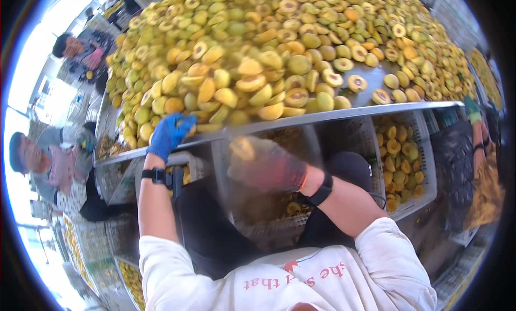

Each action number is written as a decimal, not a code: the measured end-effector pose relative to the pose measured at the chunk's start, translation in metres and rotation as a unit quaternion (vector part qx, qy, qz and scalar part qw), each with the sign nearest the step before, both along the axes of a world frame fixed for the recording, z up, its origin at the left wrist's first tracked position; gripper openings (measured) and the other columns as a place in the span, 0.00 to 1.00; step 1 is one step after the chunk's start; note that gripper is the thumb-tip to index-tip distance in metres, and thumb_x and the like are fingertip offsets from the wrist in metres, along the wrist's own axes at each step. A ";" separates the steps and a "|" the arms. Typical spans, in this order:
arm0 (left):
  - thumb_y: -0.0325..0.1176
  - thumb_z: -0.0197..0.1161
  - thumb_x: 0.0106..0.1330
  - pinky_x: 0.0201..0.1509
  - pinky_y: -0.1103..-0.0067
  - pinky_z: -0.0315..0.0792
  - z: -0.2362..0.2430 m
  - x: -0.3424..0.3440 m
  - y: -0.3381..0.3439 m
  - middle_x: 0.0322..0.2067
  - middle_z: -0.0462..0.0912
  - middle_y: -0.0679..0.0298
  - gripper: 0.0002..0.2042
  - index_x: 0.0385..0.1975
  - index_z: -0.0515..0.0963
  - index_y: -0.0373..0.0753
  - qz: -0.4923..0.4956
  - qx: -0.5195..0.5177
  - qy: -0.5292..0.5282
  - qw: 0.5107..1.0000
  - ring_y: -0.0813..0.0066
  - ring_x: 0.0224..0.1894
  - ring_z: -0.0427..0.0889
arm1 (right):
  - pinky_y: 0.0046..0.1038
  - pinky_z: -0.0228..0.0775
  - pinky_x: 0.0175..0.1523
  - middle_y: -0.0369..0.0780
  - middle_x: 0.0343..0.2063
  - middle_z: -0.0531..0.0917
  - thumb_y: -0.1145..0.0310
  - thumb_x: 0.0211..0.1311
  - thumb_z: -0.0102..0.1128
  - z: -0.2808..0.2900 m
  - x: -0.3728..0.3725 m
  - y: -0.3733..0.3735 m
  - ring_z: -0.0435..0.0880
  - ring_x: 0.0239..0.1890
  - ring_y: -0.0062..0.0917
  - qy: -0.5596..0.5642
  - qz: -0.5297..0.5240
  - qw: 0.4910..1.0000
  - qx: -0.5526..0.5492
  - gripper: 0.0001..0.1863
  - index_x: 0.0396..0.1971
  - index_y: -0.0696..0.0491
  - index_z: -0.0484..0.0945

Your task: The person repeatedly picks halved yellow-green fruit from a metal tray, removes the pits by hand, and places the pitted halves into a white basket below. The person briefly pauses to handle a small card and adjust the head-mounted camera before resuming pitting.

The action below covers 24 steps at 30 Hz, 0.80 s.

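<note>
A large heap of yellow halved fruit, apricots by their look (226, 96), covers the metal table (322, 117). At the table's near edge my left hand (171, 134), in a blue glove, has its fingers curled against the fruit; what they hold, if anything, is hidden. My right hand (269, 166), in a red and grey glove, is smeared by motion below the edge. A yellow apricot half (243, 148) shows at its fingertips. Beneath that hand stands a crate (226, 166) with scraps and fruit pieces inside.
A pale crate (427, 171) full of fruit halves stands under the table at the right. Two people (32, 155) (80, 50) are at the left side. Another person's arm (478, 134) reaches in at the far right. Stacked crates (129, 279) stand at lower left.
</note>
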<state>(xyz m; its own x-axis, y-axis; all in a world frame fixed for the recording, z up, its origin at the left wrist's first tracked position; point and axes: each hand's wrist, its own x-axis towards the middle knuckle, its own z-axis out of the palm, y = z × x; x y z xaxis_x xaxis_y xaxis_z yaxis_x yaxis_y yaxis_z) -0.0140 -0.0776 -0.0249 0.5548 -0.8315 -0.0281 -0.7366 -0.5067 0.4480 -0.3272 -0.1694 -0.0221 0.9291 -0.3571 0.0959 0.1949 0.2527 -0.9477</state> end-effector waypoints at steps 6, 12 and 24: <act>0.32 0.53 0.72 0.63 0.70 0.71 0.013 -0.010 0.018 0.59 0.74 0.51 0.21 0.62 0.69 0.33 -0.118 -0.337 0.042 0.933 0.62 0.61 0.75 | 0.23 0.75 0.42 0.34 0.35 0.82 0.69 0.63 0.70 -0.005 0.021 0.000 0.81 0.38 0.18 0.046 -0.014 0.993 -0.110 0.14 0.47 0.52 0.78; 0.46 0.42 0.82 0.68 0.62 0.71 0.013 -0.126 0.013 0.60 0.76 0.43 0.28 0.67 0.62 0.25 -0.110 -0.432 0.618 0.648 0.52 0.62 0.77 | 0.35 0.78 0.44 0.45 0.35 0.87 0.64 0.61 0.72 -0.002 0.033 0.012 0.87 0.39 0.39 -0.037 -0.167 0.937 -0.305 0.19 0.48 0.57 0.78; 0.46 0.38 0.83 0.63 0.65 0.76 0.011 -0.146 -0.005 0.56 0.78 0.48 0.27 0.65 0.66 0.26 -0.092 -0.389 0.278 0.873 0.55 0.57 0.81 | 0.35 0.77 0.48 0.47 0.41 0.86 0.66 0.62 0.71 -0.003 0.029 0.011 0.85 0.44 0.39 0.053 -0.141 0.956 -0.251 0.20 0.51 0.55 0.78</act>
